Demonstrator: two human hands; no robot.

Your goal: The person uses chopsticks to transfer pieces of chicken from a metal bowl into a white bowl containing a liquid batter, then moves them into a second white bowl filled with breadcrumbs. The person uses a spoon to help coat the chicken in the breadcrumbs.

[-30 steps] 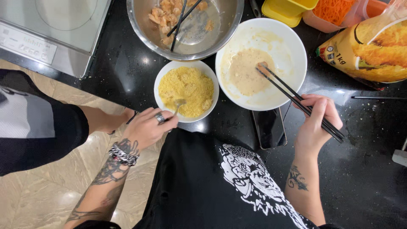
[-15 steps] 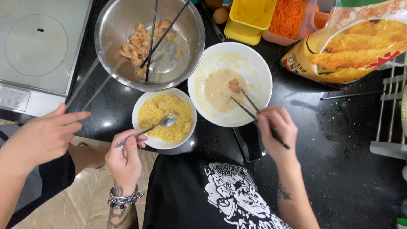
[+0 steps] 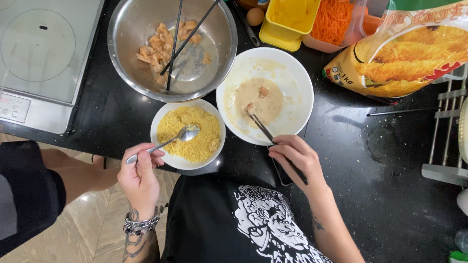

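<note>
- Metal spoon (image 3: 165, 141) sits in the left hand (image 3: 139, 173), handle end pinched btwn thumb & curled fingers (image 3: 146, 157); fingers clenched round it.
- Spoon's long axis runs lower-left to upper-right; its scoop end lies over yellow crumbs in the small white bowl (image 3: 165, 156), w/ a few crumbs on it.
- Dark chopsticks (image 3: 273, 143) are gripped in the right hand (image 3: 297, 158), fingers folded tight on the upper part, back ends sticking out past the hand to the lower right.
- Chopstick tips point up-left into the large white bowl (image 3: 297, 78), touching a battered piece (image 3: 250, 108) in the beige batter.
- Steel mixing bowl (image 3: 126, 29) w/ raw pieces & two more sticks stands just behind both bowls on the black counter (image 3: 380, 160).
</note>
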